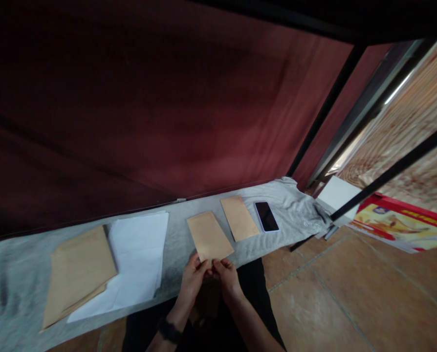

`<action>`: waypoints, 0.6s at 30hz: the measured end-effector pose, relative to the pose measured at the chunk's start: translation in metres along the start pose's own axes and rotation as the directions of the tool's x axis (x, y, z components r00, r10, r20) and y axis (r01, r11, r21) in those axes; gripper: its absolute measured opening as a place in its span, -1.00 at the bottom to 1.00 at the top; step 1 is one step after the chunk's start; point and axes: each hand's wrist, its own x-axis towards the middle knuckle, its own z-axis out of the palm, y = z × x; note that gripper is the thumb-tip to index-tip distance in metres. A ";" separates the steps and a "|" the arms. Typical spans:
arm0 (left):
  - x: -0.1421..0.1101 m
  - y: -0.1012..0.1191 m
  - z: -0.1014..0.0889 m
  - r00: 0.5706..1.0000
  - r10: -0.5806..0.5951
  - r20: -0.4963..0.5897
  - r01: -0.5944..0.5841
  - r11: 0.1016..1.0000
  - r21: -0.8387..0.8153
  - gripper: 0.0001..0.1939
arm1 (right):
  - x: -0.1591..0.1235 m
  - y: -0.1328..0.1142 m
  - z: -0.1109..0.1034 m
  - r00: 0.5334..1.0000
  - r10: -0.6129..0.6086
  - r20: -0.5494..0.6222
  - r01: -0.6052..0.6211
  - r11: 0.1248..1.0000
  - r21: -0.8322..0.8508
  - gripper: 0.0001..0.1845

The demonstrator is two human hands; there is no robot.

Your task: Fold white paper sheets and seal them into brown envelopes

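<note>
A brown paper envelope (pixel 209 234) is pinched at its near end by both my hands, and its far part reaches over the grey cloth. My left hand (pixel 192 276) grips the left side of that end with thumb and fingers. On the other side my right hand (pixel 226 276) closes on it, the two hands almost touching. Just right of it another brown envelope (pixel 239 218) lies flat on the cloth. To the left are a stack of white paper sheets (pixel 138 259) and a pile of brown envelopes (pixel 81 271) partly overlapping them.
A phone (pixel 267 216) lies right of the envelopes on the grey cloth (pixel 288 205) covering a narrow bench. Behind rises a dark red panel (pixel 189 122). Black metal bars (pixel 324 107) stand at right, near a white box (pixel 338 195) and a red and yellow printed box (pixel 402 222) on the tiled floor.
</note>
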 end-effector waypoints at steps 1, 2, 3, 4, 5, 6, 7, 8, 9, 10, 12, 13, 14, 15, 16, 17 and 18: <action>0.003 0.000 -0.004 1.000 -0.008 -0.008 0.008 1.000 0.022 -0.37 | 0.000 0.001 -0.001 0.999 0.044 0.004 -0.044 0.999 0.010 -0.44; 0.006 0.000 -0.008 1.000 -0.016 -0.019 0.017 0.999 0.051 -0.38 | 0.000 0.001 -0.002 0.995 0.097 0.011 -0.098 0.995 0.023 -0.44; 0.009 0.000 -0.012 0.999 -0.023 -0.035 0.026 0.996 0.082 -0.40 | 0.000 0.001 -0.005 0.988 0.151 0.017 -0.151 0.988 0.020 -0.43; 0.011 0.001 -0.017 0.998 -0.030 -0.051 0.035 0.993 0.113 -0.42 | 0.000 0.000 -0.009 0.981 0.194 0.020 -0.194 0.981 -0.011 -0.42; 0.013 0.002 -0.021 0.997 -0.034 -0.068 0.043 0.989 0.142 -0.44 | 0.000 0.000 -0.013 0.975 0.219 0.019 -0.217 0.973 -0.072 -0.43; 0.015 0.002 -0.024 0.996 -0.039 -0.084 0.053 0.985 0.166 -0.46 | 0.000 -0.002 -0.019 0.977 0.211 0.017 -0.205 0.965 -0.163 -0.45; 0.016 0.003 -0.027 0.994 -0.045 -0.096 0.062 0.980 0.187 -0.48 | -0.001 -0.003 -0.024 0.987 0.159 0.021 -0.147 0.949 -0.279 -0.49; 0.017 0.004 -0.028 0.993 -0.053 -0.105 0.074 0.975 0.208 -0.50 | -0.003 -0.005 -0.030 0.997 0.064 0.042 -0.041 0.912 -0.409 -0.54; 0.017 0.005 -0.028 0.992 -0.061 -0.112 0.086 0.969 0.230 -0.52 | -0.005 -0.007 -0.035 0.994 -0.059 0.088 0.097 0.838 -0.536 -0.58; 0.018 0.005 -0.028 0.991 -0.069 -0.115 0.096 0.963 0.251 -0.55 | -0.007 -0.008 -0.038 0.970 -0.185 0.159 0.244 0.726 -0.643 -0.61; 0.017 0.007 -0.028 0.990 -0.077 -0.117 0.107 0.953 0.285 -0.59 | -0.010 -0.011 -0.043 0.873 -0.352 0.338 0.470 0.426 -0.773 -0.59; 0.017 0.008 -0.027 0.990 -0.076 -0.120 0.109 0.948 0.299 -0.61 | -0.011 -0.011 -0.044 0.824 -0.381 0.420 0.534 0.273 -0.800 -0.56; 0.016 0.008 -0.027 0.989 -0.075 -0.124 0.111 0.942 0.317 -0.64 | -0.012 -0.011 -0.045 0.782 -0.386 0.489 0.573 0.135 -0.809 -0.54; 0.015 0.009 -0.027 0.989 -0.071 -0.130 0.112 0.934 0.338 -0.66 | -0.011 -0.010 -0.045 0.749 -0.380 0.543 0.593 0.018 -0.805 -0.52; 0.014 0.009 -0.027 0.988 -0.065 -0.139 0.112 0.924 0.365 -0.68 | -0.011 -0.009 -0.046 0.724 -0.372 0.581 0.601 -0.073 -0.796 -0.51; 0.012 0.009 -0.027 0.987 -0.053 -0.150 0.109 0.911 0.397 -0.69 | -0.010 -0.007 -0.046 0.706 -0.365 0.607 0.603 -0.140 -0.786 -0.50; 0.011 0.009 -0.027 0.987 -0.035 -0.157 0.101 0.896 0.432 -0.68 | -0.010 -0.006 -0.047 0.693 -0.360 0.624 0.603 -0.184 -0.776 -0.49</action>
